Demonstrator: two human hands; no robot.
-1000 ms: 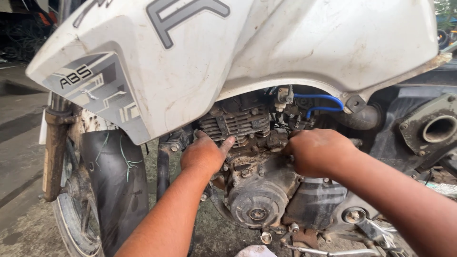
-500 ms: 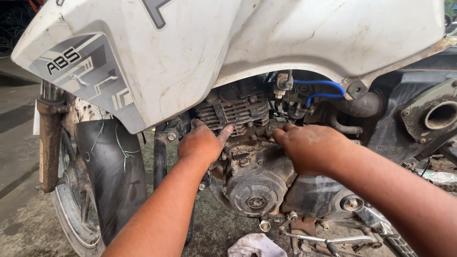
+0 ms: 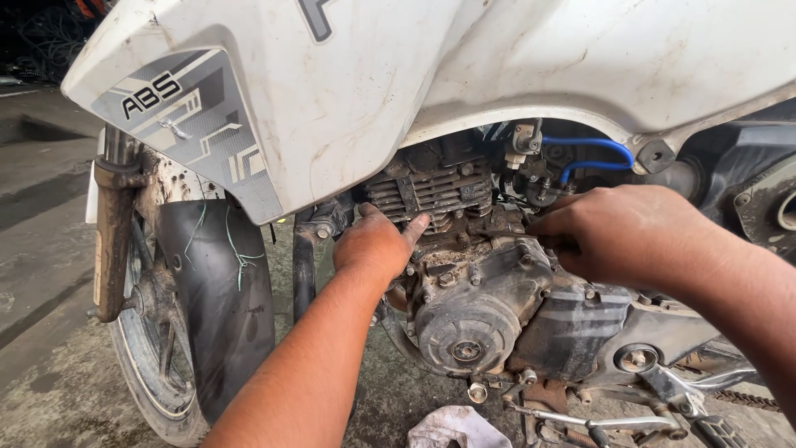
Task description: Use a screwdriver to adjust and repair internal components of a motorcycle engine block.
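Observation:
A white motorcycle stands side-on in the head view, its fairing (image 3: 398,83) over a grimy engine (image 3: 481,299). My left hand (image 3: 377,245) rests against the front of the finned cylinder (image 3: 431,195), fingers curled around its lower left edge. My right hand (image 3: 630,232) presses on the engine top behind the cylinder, fingertips tucked in and hidden; I cannot tell whether they hold anything. A blue hose (image 3: 593,153) loops just above my right hand.
The front wheel (image 3: 157,348) with black mudguard (image 3: 220,299) and rusty fork (image 3: 112,241) stands at the left. A white rag (image 3: 456,427) lies on the concrete floor below the engine. A footpeg and lever (image 3: 655,406) stick out at lower right.
The view has shifted closer and rightward. My left hand stays on the cylinder front. My right hand has stayed pressed on the engine top.

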